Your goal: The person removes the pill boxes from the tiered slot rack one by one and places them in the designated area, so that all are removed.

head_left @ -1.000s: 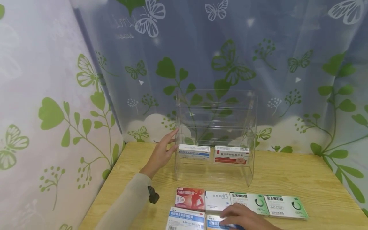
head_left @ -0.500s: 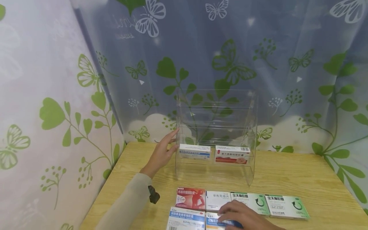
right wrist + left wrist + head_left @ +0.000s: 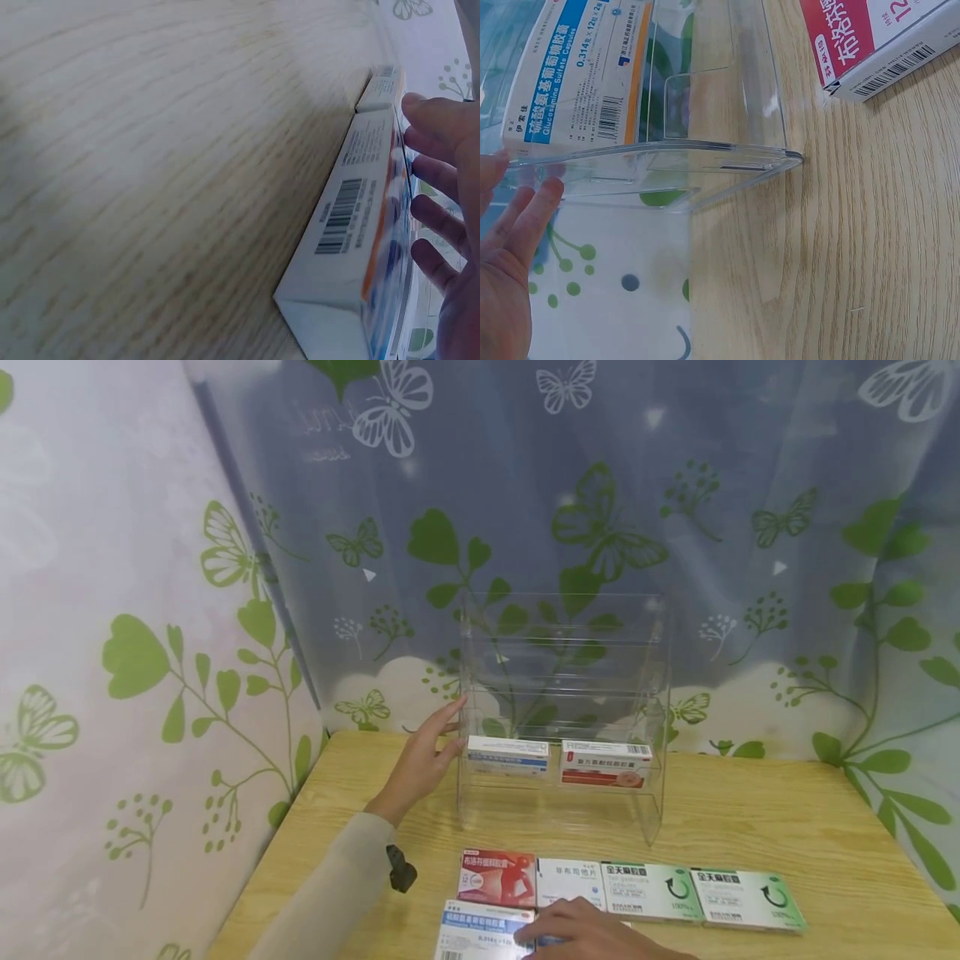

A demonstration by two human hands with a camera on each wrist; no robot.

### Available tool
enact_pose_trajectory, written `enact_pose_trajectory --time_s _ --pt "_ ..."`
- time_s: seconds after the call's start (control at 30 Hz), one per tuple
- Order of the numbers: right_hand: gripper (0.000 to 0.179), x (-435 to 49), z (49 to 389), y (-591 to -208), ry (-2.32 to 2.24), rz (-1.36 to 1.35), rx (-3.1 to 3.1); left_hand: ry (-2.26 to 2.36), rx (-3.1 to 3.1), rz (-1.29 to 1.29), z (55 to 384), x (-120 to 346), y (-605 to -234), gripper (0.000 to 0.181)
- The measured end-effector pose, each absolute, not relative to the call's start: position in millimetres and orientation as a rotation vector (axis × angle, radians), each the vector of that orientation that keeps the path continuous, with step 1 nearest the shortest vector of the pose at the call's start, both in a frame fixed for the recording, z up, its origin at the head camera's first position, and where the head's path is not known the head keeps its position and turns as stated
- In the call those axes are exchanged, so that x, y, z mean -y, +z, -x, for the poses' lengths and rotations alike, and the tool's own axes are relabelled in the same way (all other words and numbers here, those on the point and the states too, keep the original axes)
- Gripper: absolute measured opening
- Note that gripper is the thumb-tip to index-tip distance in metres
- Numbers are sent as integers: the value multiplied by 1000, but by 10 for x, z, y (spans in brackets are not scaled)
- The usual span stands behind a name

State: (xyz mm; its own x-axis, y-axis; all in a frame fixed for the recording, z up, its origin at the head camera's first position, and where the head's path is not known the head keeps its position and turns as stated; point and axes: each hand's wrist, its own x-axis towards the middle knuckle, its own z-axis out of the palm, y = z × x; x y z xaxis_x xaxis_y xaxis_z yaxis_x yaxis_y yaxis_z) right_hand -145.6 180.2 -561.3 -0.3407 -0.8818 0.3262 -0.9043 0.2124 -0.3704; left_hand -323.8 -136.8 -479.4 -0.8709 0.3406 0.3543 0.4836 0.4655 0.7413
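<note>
My left hand (image 3: 416, 768) touches the left side of a clear acrylic display stand (image 3: 461, 802) with extended fingers; the left wrist view shows its thumb and fingertips at the side panel. On the stand's lower shelf sit a blue-and-white medicine box (image 3: 507, 756) and a red-and-white medicine box (image 3: 606, 766). My right hand (image 3: 592, 935) lies over the front row of boxes, its fingers loosely bent and reaching the left blue-and-white medicine box (image 3: 476, 931). It mostly covers a second medicine box (image 3: 337, 225), whose white side with a barcode and orange edge shows in the right wrist view.
Behind the front row lie a red medicine box (image 3: 497, 878), a white medicine box (image 3: 567, 881) and two green-and-white medicine boxes (image 3: 652, 891), side by side on the wooden table (image 3: 352, 760). A patterned curtain (image 3: 525, 485) hangs behind the stand.
My right hand has slid left across the front-row boxes, from the second box to the edge of the left one. My left hand has stayed at the stand.
</note>
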Motion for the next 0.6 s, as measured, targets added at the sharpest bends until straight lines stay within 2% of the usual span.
enact_pose_trajectory --time_s 0.3,0.43,0.6 --pt "38 -1827 1482 -5512 794 -1734 2536 -1377 2536 747 3222 1369 -4781 72" --pt "35 -1872 1579 -5312 907 -1523 2680 -1374 2537 757 3215 1370 -4772 71" --pt "32 -1962 1882 -5090 1003 -1213 2629 -1364 2530 761 3222 1374 -4783 70"
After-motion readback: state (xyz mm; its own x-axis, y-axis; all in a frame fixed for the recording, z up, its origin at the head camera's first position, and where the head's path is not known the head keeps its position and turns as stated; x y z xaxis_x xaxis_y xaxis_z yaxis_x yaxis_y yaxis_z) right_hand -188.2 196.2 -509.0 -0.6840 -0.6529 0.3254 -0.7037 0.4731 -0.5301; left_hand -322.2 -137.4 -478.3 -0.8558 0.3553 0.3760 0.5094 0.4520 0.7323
